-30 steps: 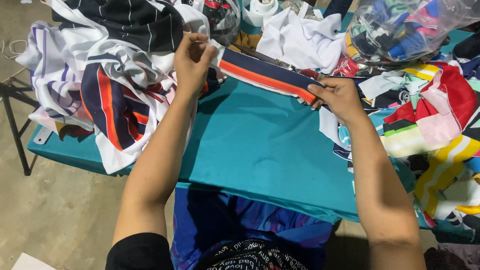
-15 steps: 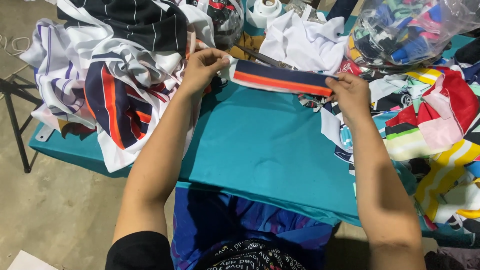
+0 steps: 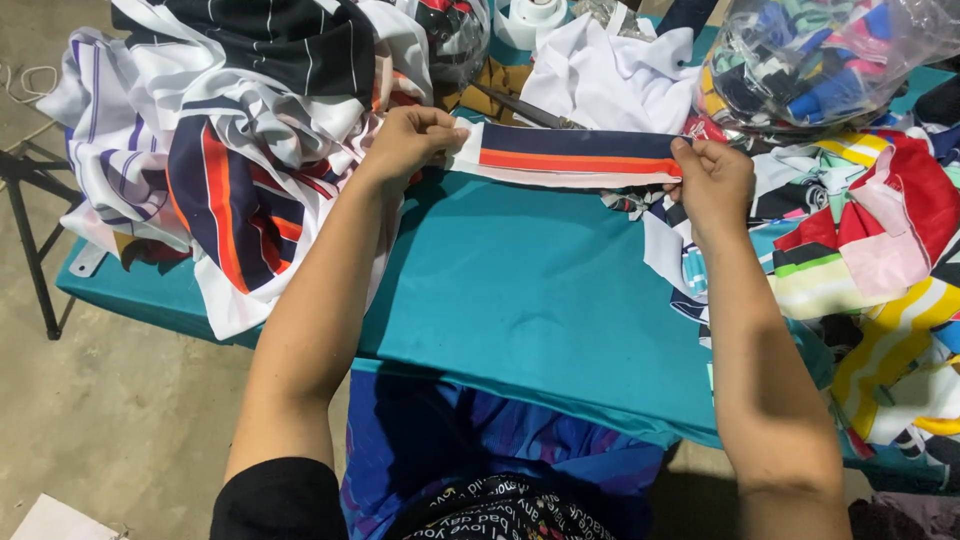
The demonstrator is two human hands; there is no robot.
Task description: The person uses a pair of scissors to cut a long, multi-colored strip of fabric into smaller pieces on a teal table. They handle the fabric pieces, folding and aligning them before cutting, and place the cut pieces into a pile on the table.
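Head view, band: a long folded strip of navy fabric with an orange stripe and white edge [image 3: 575, 155] is stretched level between the two hands, just above the far part of the desk.
Head view, left hand: the left hand [image 3: 412, 140] is closed on the strip's left end, fingers curled tightly over it, beside the big heap of clothes.
Head view, right hand: the right hand [image 3: 712, 182] pinches the strip's right end, thumb on top and fingers folded beneath (the grip is narrow, nothing else in it).
Head view, desk: a desk draped in smooth teal cloth [image 3: 530, 300] lies bare under the strip and between the forearms.
Head view, left pile: a crumpled heap of white, navy and orange striped garments [image 3: 230, 150] covers the desk's left side and hangs over its near edge.
Head view, right pile: loose scraps in red, pink, yellow, green and white [image 3: 870, 260] crowd the right edge, touching the right wrist area.
Head view, far side: a white rumpled garment [image 3: 610, 80] lies just behind the strip; a clear plastic bag stuffed with coloured fabric pieces [image 3: 820, 60] sits at the far right; a white roll of tape [image 3: 530, 18] stands at the top edge.
Head view, scissors: dark scissors [image 3: 520, 108] lie behind the strip (partly hidden).
Head view, floor: grey concrete floor [image 3: 110, 400] shows at the left.
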